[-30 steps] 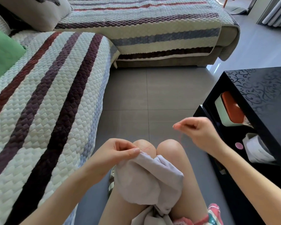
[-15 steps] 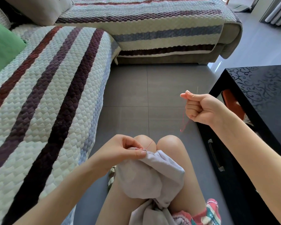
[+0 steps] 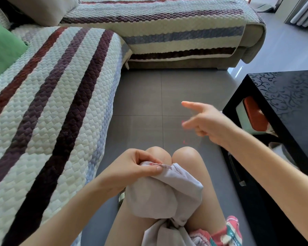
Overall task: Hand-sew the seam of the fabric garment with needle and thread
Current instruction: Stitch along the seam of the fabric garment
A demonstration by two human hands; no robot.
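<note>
The garment (image 3: 167, 192) is staying pinched at its seam (image 3: 164, 166) by the left hand (image 3: 132, 167) while the right hand (image 3: 208, 121), finished pulling thread (image 3: 184, 142), is dropping back, index uncurling, its grip unclear.

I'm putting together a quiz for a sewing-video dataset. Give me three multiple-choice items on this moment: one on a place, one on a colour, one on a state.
1. Where does the fabric garment lie?
A. on the sofa
B. over the person's knees
C. on the black table

2. What colour is the thread stitched along the seam?
A. blue
B. black
C. pinkish red

3. What is the left hand doing?
A. pinching the seam
B. lying flat on the floor
C. hanging free of the fabric

Answers: 1 B, the cloth drapes over both knees; 2 C, pinkish-red stitches show along the seam's edge; 3 A, thumb and fingers close on the seam.
</note>
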